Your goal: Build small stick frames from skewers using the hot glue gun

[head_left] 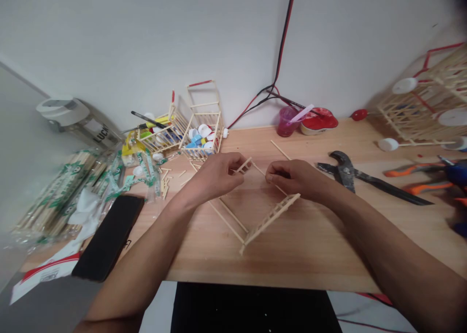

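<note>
Head view is showing a stick frame [270, 221] of thin wooden sticks in the middle of the table [310, 255], between the two hands. Bare wood is lying between its nearest corner and the front edge, and more is showing on the right, up to the pliers [343, 175]. On the left, a black phone [109, 238] and packed sticks [54, 192] are narrowing the side room; the wall is bounding the back.

Left hand [221, 175] is pinching a short, ladder-like end of the frame. Right hand [295, 177] is holding its fingers narrowly on a thin stick of it, but its palm is hiding from view. Both hands are partly covering the far side. A large stick model [412, 104] is being cut by the right edge, and orange-handled tools [416, 170] below it are looking blurred.

One stick basket [164, 136] is containing pens, its neighbour [200, 150] white and blue caps. A tub [314, 130] is holding something red; beside it, a purple cup [285, 128] is holding a pink stirrer [302, 113].
</note>
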The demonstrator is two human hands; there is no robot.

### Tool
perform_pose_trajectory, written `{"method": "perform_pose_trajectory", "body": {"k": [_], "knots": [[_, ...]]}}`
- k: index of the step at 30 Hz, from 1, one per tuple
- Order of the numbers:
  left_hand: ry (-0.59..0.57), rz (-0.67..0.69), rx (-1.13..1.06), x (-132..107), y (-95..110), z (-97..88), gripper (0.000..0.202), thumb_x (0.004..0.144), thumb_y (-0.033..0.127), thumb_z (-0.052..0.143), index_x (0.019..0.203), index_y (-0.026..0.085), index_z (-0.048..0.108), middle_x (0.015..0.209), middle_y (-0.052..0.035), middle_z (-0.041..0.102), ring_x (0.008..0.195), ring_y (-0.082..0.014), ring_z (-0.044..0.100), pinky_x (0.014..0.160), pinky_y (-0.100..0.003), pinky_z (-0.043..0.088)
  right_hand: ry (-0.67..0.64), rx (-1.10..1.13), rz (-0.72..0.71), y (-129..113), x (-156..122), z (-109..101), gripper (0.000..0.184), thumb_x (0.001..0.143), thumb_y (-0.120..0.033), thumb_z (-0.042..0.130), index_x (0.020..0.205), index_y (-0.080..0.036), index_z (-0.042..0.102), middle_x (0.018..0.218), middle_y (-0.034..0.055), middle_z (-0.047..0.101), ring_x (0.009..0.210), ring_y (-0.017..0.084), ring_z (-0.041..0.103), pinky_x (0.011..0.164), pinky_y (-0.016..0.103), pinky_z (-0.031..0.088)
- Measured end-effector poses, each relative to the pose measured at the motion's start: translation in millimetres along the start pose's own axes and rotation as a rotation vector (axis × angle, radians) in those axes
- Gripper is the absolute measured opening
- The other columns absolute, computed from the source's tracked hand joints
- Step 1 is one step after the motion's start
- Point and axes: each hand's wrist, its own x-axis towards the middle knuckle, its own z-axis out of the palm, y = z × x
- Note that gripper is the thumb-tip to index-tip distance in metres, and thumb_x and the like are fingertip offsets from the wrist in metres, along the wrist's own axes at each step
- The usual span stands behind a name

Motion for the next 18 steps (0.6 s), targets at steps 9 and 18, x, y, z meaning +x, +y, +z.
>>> {"method": "perform_pose_trajectory", "body": {"k": [9, 18], "knots": [[0.018, -0.017, 0.024, -1.9, 5.3, -0.9, 0.021, 0.074, 0.014, 0.051, 0.087, 0.015, 0.067, 0.078, -0.0015, 0.067, 0.070, -0.0123, 0.058, 0.060, -0.022, 0.040, 0.004, 0.013, -0.036, 3.8, 0.2, 1.6, 0.020, 0.081, -0.031, 0.047, 0.073, -0.018, 0.058, 0.064, -0.0007, 0.055, 0.059, 0.012, 0.046, 0.058, 0.025, 0.032], [0.042, 0.003, 0.039, -2.8, 6.7, -1.6, 0.021, 0.073, 0.013, 0.048, 0.083, 0.016, 0.066, 0.075, 0.0009, 0.066, 0.068, -0.0115, 0.056, 0.060, -0.022, 0.038, -0.018, 0.059, -0.023, 2.7, 0.5, 2.5, 0.018, 0.082, -0.029, 0.046, 0.071, -0.019, 0.055, 0.066, -0.0004, 0.056, 0.062, 0.013, 0.046, 0.058, 0.026, 0.033]]}}
